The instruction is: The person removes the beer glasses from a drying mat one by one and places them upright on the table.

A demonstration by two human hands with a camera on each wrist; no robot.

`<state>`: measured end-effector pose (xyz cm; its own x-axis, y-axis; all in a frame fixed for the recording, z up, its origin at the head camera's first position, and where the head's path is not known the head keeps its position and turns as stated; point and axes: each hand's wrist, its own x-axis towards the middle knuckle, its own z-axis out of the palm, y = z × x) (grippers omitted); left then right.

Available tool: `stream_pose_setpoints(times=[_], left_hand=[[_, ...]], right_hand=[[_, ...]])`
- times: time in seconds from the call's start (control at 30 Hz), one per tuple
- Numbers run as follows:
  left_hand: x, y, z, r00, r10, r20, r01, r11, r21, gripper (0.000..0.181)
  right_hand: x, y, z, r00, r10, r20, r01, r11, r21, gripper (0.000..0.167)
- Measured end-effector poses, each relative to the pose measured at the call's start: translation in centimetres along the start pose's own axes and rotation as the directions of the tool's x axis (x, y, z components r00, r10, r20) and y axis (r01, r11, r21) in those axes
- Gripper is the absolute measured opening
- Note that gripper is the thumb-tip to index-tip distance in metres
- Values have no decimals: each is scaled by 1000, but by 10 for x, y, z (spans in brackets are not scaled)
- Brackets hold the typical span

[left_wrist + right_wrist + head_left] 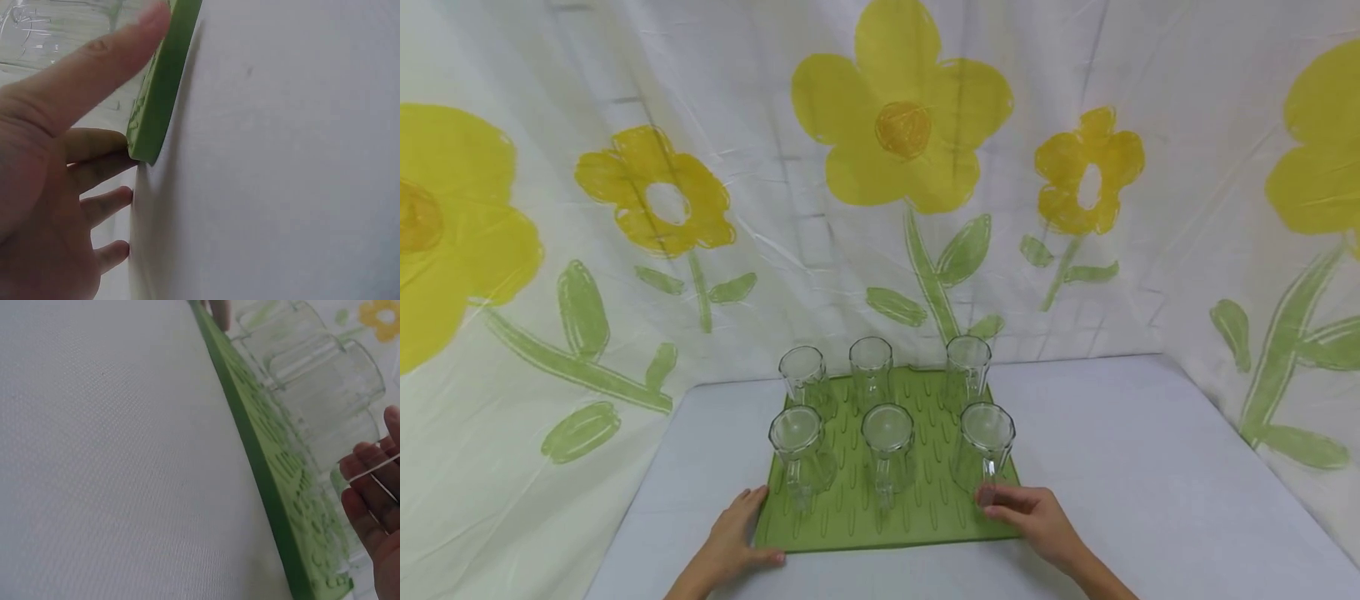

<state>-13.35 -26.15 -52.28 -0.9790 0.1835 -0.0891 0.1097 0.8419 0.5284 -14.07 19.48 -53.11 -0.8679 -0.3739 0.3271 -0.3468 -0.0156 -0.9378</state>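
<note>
While six clear glass mugs (889,450) are standing in two rows of three, a green ridged mat (917,527) is carrying them all, lying on the pale counter (1120,475) around the middle of the head view. The three front mugs are turning their handles toward the person, and the back row is standing just beyond them, near the mat's far edge.

Of the two hands, the left hand (733,533) is touching the mat's near left corner, its fingers extending loosely and spreading apart. Its thumb is lying along the near edge, while in the left wrist view two fingers are meeting the corner's side. The right hand (1041,521) is reaching over the near right corner, its thumb and fingertips lying at the handle of the front right mug (987,450); whether they are gripping it, I cannot tell.

Behind the counter a white sheet (745,75) is hanging, showing big yellow flowers (902,129) with green stems and leaves, and it is continuing down both sides
</note>
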Motion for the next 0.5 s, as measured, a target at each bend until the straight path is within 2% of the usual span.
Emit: stream_pose_setpoints(times=[0.27, 0.5], left_hand=[[1, 1, 2, 998, -58, 3, 58, 998, -3, 106], [2, 3, 0, 997, -72, 17, 72, 997, -20, 107]], right_hand=[[1, -1, 4, 999, 12, -42, -14, 999, -46, 21], [2, -3, 4, 995, 34, -95, -43, 995, -92, 18]])
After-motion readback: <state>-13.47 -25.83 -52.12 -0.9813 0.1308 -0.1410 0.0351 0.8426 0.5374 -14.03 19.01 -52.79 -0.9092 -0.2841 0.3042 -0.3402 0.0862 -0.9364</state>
